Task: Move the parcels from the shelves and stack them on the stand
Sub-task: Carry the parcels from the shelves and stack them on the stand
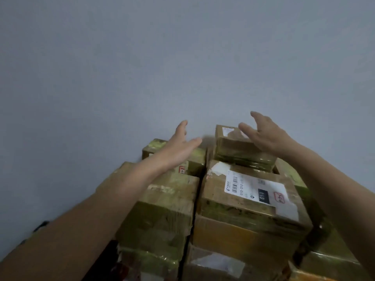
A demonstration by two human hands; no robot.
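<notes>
The left hand point(178, 146) is reaching in at 9 o'clock of a small taped cardboard parcel point(237, 151), its fingers point(182, 126) straight, spread and holding nothing. The right hand point(267, 136) is hovering over the parcel's 2 o'clock corner, fingers open and empty too, though I cannot tell whether it is touching the box. The small parcel is sitting atop the stack, at the 12 o'clock end of a larger parcel point(233, 216) bearing a white shipping label point(249, 185), with another taped parcel point(162, 211) lying just beside at 9 o'clock.
</notes>
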